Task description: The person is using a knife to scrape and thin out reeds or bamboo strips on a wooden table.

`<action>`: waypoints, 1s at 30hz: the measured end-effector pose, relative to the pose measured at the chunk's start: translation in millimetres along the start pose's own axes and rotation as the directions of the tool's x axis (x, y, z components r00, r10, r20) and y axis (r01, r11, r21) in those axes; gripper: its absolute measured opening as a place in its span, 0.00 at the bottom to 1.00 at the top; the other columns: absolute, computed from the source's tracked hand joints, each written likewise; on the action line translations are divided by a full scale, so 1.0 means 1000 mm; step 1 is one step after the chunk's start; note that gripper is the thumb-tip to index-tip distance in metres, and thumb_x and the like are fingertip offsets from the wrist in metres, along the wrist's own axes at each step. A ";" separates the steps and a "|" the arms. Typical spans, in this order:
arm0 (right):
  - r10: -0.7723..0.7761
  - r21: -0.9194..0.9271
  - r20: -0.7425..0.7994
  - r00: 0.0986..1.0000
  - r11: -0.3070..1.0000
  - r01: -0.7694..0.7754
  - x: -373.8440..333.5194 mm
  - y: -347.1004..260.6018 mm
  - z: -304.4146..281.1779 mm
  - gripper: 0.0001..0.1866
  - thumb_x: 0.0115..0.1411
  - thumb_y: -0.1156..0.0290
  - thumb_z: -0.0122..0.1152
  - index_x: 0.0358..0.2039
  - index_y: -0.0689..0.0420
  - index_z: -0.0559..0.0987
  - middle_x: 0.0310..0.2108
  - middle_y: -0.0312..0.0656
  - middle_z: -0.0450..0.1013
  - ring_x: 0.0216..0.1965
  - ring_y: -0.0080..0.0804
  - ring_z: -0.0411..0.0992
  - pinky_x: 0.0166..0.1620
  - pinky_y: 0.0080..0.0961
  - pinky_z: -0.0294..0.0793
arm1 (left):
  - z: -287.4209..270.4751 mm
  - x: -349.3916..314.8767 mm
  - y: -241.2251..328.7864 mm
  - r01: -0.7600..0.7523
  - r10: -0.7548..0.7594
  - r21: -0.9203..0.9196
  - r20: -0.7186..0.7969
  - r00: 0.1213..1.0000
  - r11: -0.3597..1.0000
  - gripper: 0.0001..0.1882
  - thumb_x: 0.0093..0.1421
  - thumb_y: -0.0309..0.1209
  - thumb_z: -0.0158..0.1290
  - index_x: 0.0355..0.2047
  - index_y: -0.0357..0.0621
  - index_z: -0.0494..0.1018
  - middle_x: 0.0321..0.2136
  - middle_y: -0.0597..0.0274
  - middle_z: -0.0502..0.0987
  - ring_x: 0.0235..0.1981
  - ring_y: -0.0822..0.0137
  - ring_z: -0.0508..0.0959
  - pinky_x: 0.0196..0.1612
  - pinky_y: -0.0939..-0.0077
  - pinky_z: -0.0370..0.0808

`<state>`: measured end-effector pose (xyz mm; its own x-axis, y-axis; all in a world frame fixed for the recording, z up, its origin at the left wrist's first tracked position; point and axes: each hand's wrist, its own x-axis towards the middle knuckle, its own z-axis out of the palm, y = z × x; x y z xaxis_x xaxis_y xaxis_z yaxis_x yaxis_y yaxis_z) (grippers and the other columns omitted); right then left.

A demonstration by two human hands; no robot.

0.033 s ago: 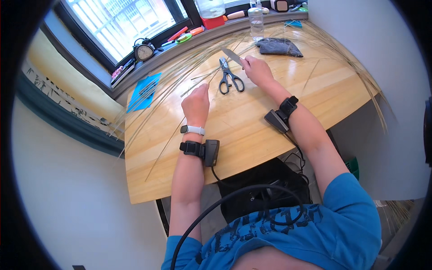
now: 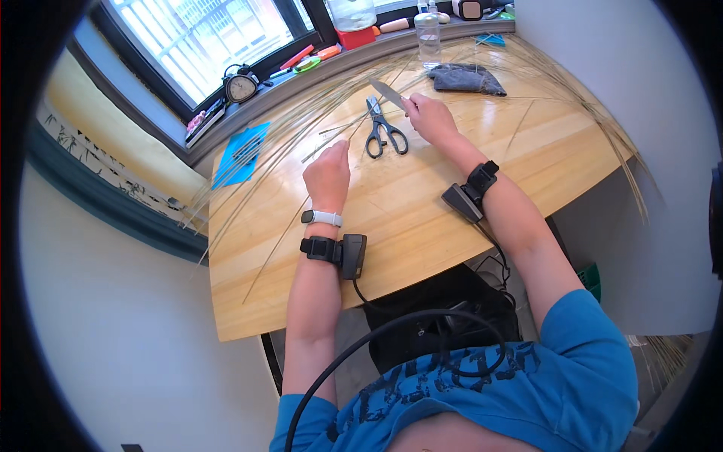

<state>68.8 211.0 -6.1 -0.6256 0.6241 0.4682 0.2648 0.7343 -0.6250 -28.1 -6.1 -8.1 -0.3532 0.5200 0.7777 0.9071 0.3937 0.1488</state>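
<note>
In my right hand [image 2: 431,118] is a knife [image 2: 387,93], its broad metal blade slanting up and to the left. My left hand [image 2: 327,175] is closed, thumb side up, on a thin straw-coloured strip [image 2: 358,126]. That strip runs up toward the blade; a length of similar strip comes out below the hand toward the near left table edge. Whether the blade touches it, I cannot tell. Between my hands lie black-handled scissors [image 2: 385,134], handles toward me. Short cut pieces [image 2: 316,157] rest just beyond my left hand.
Many long thin strips [image 2: 294,120] spread across the far side of the wooden table [image 2: 407,203], some overhanging the right edge [image 2: 629,162]. A blue sheet [image 2: 239,157] lies at left. Behind stand a clear bottle [image 2: 428,41], a dark bag [image 2: 467,79] and an alarm clock [image 2: 241,87].
</note>
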 end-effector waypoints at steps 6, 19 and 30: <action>-0.229 0.149 0.179 0.957 0.968 0.203 -0.013 -0.017 0.000 0.16 0.62 0.58 0.48 0.28 0.57 0.75 0.26 0.52 0.74 0.31 0.53 0.72 0.36 0.45 0.71 | 0.001 -0.001 -0.003 -0.011 0.011 0.021 -0.013 1.000 1.000 0.07 0.60 0.34 0.50 0.30 0.48 0.76 0.21 0.60 0.76 0.21 0.55 0.75 0.22 0.65 0.70; -0.050 -0.030 0.064 0.997 0.998 0.052 -0.007 -0.009 -0.003 0.18 0.62 0.58 0.47 0.28 0.58 0.76 0.27 0.54 0.74 0.32 0.53 0.73 0.36 0.45 0.71 | 0.002 -0.001 0.000 0.026 -0.025 -0.035 0.039 0.999 0.999 0.09 0.59 0.35 0.52 0.33 0.47 0.79 0.22 0.60 0.78 0.22 0.59 0.77 0.25 0.68 0.72; -0.002 -0.168 0.029 1.000 0.986 0.007 -0.008 -0.011 -0.003 0.18 0.63 0.57 0.46 0.28 0.59 0.76 0.28 0.54 0.75 0.33 0.54 0.73 0.38 0.46 0.72 | 0.003 -0.001 -0.002 -0.005 0.006 -0.024 0.047 0.999 1.000 0.09 0.59 0.36 0.52 0.31 0.47 0.79 0.20 0.61 0.76 0.21 0.58 0.76 0.24 0.68 0.71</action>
<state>73.2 198.8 -1.3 -0.6468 0.6149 0.4512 0.3805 0.7729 -0.5079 -29.9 -4.7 -11.0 -0.3581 0.5574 0.7490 0.9141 0.3728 0.1595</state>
